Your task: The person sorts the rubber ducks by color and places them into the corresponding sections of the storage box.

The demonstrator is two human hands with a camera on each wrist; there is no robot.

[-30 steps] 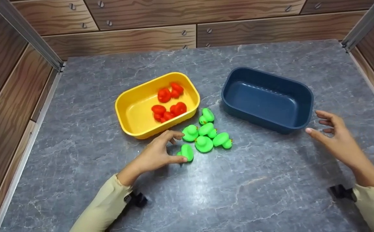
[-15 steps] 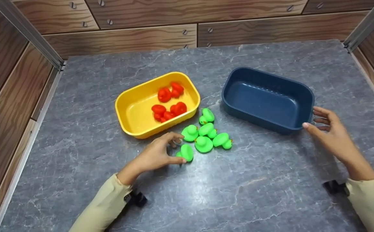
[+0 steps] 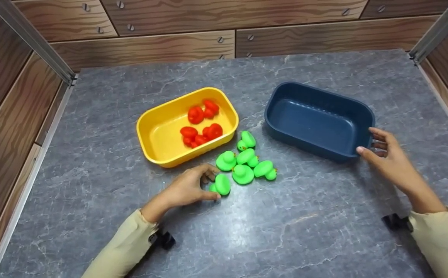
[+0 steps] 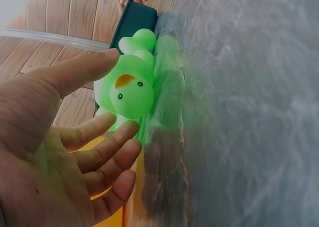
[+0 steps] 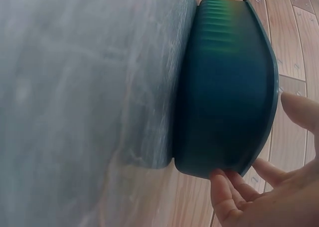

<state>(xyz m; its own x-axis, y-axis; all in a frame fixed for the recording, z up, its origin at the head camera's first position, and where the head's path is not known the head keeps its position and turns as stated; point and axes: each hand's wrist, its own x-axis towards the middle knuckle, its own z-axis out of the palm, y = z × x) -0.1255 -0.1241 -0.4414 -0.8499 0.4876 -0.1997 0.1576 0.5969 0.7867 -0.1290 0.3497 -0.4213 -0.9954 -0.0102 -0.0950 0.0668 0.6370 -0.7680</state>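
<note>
My left hand (image 3: 187, 187) is spread around a green rubber duck (image 3: 222, 184), thumb on its near side and fingers on its far side. In the left wrist view the duck's face (image 4: 132, 97) with its orange beak points at the palm, and the fingers are loosely bent. Beyond it cluster several more green ducks (image 3: 243, 174). My right hand (image 3: 394, 162) is at the right end of a dark blue bin (image 3: 313, 144), thumb by the near corner. The right wrist view has its fingertips (image 5: 219, 179) against the bin's end wall, the thumb near the rim.
A yellow bin (image 3: 150, 148) left of the blue one holds several red rubber ducks (image 3: 196, 114). Both bins stand on a grey marbled tabletop (image 3: 285, 235). Wood-patterned panels (image 3: 143, 46) rise behind and on both sides.
My right hand has moved left, from beside the blue bin to its right end. The left hand has barely shifted around the green duck. The bins and ducks stay in place.
</note>
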